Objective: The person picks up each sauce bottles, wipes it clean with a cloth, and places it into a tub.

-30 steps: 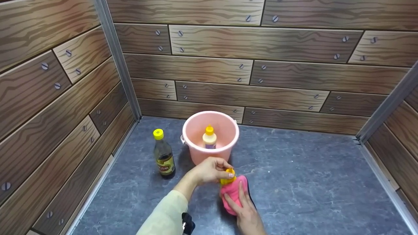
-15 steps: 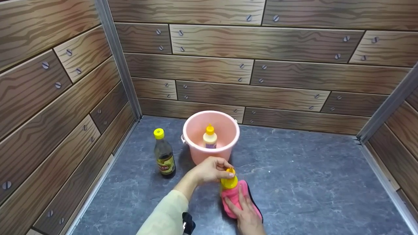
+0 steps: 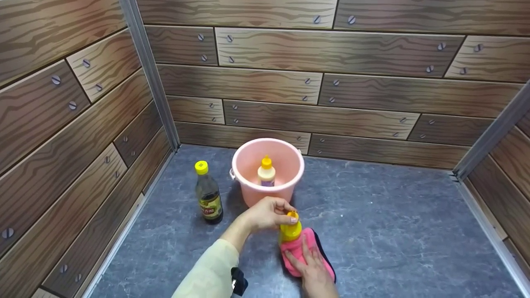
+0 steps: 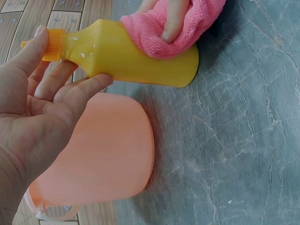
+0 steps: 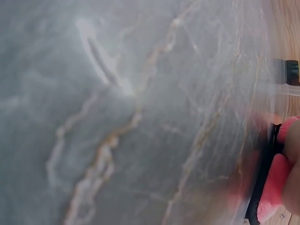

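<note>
Thumb and fingers of my left hand (image 3: 265, 216) pinch the orange cap (image 4: 54, 44) of a yellow squeeze bottle (image 3: 291, 232). The left wrist view shows the bottle's yellow body (image 4: 112, 58), its base close to the floor. My right hand (image 3: 315, 277) holds a pink cloth (image 3: 295, 248) with a dark edge around the lower part of that bottle. A fuzzy fold of the cloth (image 4: 154, 42) bunches under the right fingers in the left wrist view. In the right wrist view only a strip of the cloth (image 5: 272, 187) shows at the right edge.
A pink bucket (image 3: 271, 195) stands just behind the hands, holding a white bottle (image 3: 266, 173) with an orange nozzle. To its left is a dark sauce bottle (image 3: 209, 198) with a yellow cap. Wood-patterned walls (image 3: 265, 89) enclose the grey marbled floor (image 3: 397, 231).
The cloth has slid down the yellow bottle, baring more of its shoulder, and its dark edge now reaches lower right. The left hand keeps its pinch on the cap.
</note>
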### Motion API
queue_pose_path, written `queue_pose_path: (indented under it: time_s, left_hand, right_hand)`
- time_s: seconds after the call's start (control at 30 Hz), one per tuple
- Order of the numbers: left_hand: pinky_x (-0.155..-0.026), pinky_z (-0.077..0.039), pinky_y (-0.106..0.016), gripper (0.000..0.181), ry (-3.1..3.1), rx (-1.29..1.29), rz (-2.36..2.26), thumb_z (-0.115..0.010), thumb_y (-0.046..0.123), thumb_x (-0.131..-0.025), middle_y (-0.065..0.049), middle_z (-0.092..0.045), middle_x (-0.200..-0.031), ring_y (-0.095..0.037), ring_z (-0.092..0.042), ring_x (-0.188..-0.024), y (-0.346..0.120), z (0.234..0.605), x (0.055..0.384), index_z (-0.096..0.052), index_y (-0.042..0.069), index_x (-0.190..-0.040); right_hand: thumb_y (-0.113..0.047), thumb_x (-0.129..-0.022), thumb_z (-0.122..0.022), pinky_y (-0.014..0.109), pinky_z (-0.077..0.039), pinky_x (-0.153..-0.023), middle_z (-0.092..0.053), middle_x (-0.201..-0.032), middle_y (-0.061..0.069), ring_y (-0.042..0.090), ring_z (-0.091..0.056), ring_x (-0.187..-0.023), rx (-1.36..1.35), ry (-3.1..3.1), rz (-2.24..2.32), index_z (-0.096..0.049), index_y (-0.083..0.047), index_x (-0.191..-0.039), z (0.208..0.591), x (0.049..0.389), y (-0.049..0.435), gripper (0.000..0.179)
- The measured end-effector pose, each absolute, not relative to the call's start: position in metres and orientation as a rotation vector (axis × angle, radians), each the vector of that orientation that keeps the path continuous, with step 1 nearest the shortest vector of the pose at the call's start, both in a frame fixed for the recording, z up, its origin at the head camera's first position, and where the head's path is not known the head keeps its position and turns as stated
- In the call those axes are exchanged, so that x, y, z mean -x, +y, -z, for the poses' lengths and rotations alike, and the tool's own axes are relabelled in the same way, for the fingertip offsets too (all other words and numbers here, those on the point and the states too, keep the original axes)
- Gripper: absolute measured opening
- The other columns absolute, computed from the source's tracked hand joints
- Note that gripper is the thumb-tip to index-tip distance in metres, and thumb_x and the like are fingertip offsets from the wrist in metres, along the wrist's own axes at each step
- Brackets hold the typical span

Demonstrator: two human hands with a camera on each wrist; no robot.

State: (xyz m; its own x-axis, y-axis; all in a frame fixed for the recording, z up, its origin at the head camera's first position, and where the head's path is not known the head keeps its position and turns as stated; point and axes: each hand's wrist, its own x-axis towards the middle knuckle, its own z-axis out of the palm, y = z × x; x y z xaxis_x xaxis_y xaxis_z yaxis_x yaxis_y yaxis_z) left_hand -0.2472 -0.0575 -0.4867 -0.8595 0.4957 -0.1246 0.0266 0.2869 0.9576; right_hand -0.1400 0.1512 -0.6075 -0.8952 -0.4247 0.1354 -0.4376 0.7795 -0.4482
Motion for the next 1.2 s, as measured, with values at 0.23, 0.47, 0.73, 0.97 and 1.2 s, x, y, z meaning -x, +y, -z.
queue_pose_path:
  time_s: [0.23,0.47,0.73,0.97,1.2]
  left_hand:
    - [-0.088,-0.062,-0.041,0.020,2.165,-0.467,-1.597,-0.084,0.019,-0.094,0.001,-0.078,-0.103,-0.017,-0.071,-0.096,-0.058,0.486,0.247,-0.080,0.014,-0.113]
    - [-0.087,-0.062,-0.042,0.021,2.165,-0.475,-1.605,-0.084,0.019,-0.094,-0.001,-0.078,-0.104,-0.017,-0.071,-0.096,-0.058,0.485,0.246,-0.079,0.013,-0.114]
    - [-0.087,-0.062,-0.042,0.022,2.174,-0.480,-1.602,-0.084,0.020,-0.094,-0.001,-0.078,-0.104,-0.017,-0.071,-0.096,-0.058,0.485,0.245,-0.079,0.013,-0.114]
    - [-0.086,-0.062,-0.041,0.021,2.178,-0.479,-1.609,-0.084,0.019,-0.094,-0.001,-0.079,-0.104,-0.017,-0.072,-0.095,-0.058,0.486,0.245,-0.079,0.013,-0.114]
    - [-0.087,-0.062,-0.042,0.022,2.167,-0.463,-1.620,-0.083,0.018,-0.095,-0.002,-0.079,-0.103,-0.018,-0.072,-0.096,-0.057,0.486,0.244,-0.079,0.011,-0.115]
  right_hand:
    - [0.020,-0.084,-0.063,0.075,-0.040,-0.107,-0.027,-0.168,0.030,0.072,-0.039,-0.134,-0.682,-2.998,-0.721,-0.065,-0.030,-0.147,0.604,0.142,0.151,0.081]
    - [0.017,-0.084,-0.066,0.076,-0.037,-0.108,-0.028,-0.168,0.028,0.074,-0.033,-0.137,-0.678,-3.074,-0.697,-0.067,-0.029,-0.146,0.598,0.145,0.151,0.077]
    - [0.013,-0.086,-0.070,0.078,-0.034,-0.108,-0.034,-0.164,0.032,0.076,-0.029,-0.137,-0.670,-3.147,-0.732,-0.067,-0.029,-0.146,0.591,0.150,0.152,0.073]
    - [0.008,-0.093,-0.067,0.078,-0.032,-0.109,-0.031,-0.166,0.031,0.078,-0.028,-0.135,-0.658,-3.210,-0.738,-0.067,-0.031,-0.146,0.587,0.153,0.154,0.066]
    - [0.007,-0.090,-0.072,0.080,-0.034,-0.107,-0.033,-0.166,0.029,0.078,-0.028,-0.135,-0.641,-3.241,-0.712,-0.068,-0.034,-0.144,0.585,0.153,0.155,0.068]
